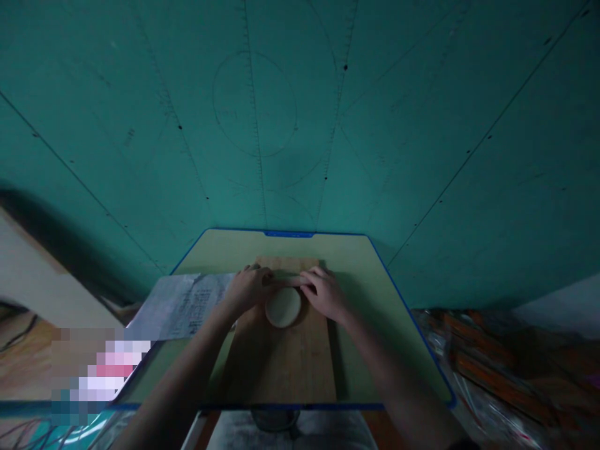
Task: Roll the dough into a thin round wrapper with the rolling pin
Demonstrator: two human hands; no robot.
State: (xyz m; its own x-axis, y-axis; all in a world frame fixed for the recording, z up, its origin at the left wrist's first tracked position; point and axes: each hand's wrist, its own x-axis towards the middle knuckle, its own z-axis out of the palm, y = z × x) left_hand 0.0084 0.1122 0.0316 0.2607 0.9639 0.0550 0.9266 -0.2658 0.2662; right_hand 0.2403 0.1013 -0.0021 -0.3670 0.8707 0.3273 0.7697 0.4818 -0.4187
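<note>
Both hands grip a small wooden rolling pin (pixel 287 282), which lies crosswise near the far end of a wooden cutting board (pixel 281 369). My left hand (pixel 250 286) is closed round its left end, and my right hand (pixel 323 289) is closed round its right end. Just on the near side of the pin, a pale round disc that looks like flattened dough (pixel 283 307) lies on the board. The pin is at the disc's far edge; I cannot tell whether they touch.
The board rests on a pale table (pixel 360 300) with a blue rim. A printed paper or bag (pixel 187 306) lies on the table's left. Behind stands a green wall (pixel 290 125) with drawn lines. Plastic-wrapped orange items (pixel 497 369) lie low at the right.
</note>
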